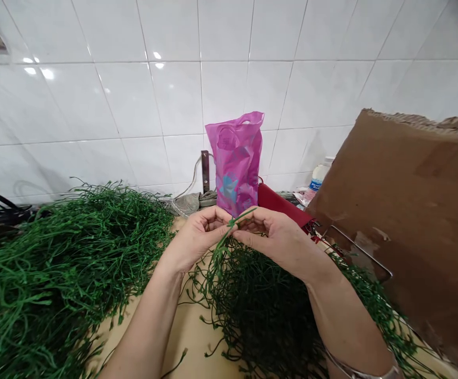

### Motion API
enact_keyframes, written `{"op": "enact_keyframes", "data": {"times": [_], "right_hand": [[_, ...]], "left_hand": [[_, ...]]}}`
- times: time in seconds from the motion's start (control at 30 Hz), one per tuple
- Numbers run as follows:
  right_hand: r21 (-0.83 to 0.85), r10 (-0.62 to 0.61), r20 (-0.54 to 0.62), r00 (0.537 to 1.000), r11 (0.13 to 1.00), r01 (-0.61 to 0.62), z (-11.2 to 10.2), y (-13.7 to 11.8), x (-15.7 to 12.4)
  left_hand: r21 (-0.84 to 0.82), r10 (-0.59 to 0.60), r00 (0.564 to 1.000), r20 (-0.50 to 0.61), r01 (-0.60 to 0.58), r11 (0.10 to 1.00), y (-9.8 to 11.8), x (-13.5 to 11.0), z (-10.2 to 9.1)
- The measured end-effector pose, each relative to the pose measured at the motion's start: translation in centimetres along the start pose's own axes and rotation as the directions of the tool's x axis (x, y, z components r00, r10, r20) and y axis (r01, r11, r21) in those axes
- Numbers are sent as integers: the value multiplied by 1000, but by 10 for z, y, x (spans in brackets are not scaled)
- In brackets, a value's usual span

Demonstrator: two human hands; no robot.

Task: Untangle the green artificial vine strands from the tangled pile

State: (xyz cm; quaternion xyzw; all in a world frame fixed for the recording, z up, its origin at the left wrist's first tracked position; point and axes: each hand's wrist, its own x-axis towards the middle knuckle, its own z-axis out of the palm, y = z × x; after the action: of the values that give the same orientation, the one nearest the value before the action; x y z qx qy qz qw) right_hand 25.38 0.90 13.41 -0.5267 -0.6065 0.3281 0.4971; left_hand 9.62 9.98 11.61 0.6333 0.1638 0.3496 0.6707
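Green cord [231, 223], pinched at the fingertips of left hand [199, 237] and right hand [282, 239], is held up over the tangled pile [268, 300] on the desk [191, 339], likely for clear sight, though remotely I can't tell its knotting.

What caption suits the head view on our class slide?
Left hand and right hand pinch green strands near a tangled pile.

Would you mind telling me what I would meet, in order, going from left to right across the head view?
Left-hand heap of green strands, left hand, pink bag, right hand, plastic bottle, brown cardboard.
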Motion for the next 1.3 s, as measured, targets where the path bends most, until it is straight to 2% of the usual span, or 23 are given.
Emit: {"op": "enact_keyframes", "data": {"times": [0.13, 0.33, 0.4, 0.47, 0.6, 0.7, 0.9, 1.17, 1.3], "right_hand": [[36, -15, -10, 1000, 999, 15, -1, 4, 2], [35, -67, -78, 995, 997, 70, -3, 9, 4], [43, -60, -67, 996, 997, 63, -1, 9, 4], [106, -38, -9, 999, 994, 39, -1, 6, 3], [282, -58, 170, 984, 960, 8, -5, 0, -1], [334, -75, 183, 980, 943, 9, -6, 1, -1], [411, -59, 145, 988, 912, -6, 0, 11, 3], [393, -125, 178, 976, 918, 46, -4, 19, 8], [396, -150, 127, 981, 914, 89, -2, 21, 10]], "left_hand": [[36, -9, 999, 33, 8, 999, 1, -1, -2], [180, 10, 999, 53, -19, 983, 6, -3, 1], [218, 18, 997, 74, -34, 975, 7, -4, 0], [184, 15, 990, 138, -41, 982, 7, -5, -1], [-43, 12, 947, 320, 2, 999, -2, -6, -2], [-113, 0, 932, 364, 44, 993, -8, -5, -2], [-131, -13, 929, 370, 66, 989, -6, -3, -1], [-105, -19, 975, 219, 43, 994, -14, -1, 0], [-151, -11, 965, 264, 52, 987, -17, 1, 3]]}}
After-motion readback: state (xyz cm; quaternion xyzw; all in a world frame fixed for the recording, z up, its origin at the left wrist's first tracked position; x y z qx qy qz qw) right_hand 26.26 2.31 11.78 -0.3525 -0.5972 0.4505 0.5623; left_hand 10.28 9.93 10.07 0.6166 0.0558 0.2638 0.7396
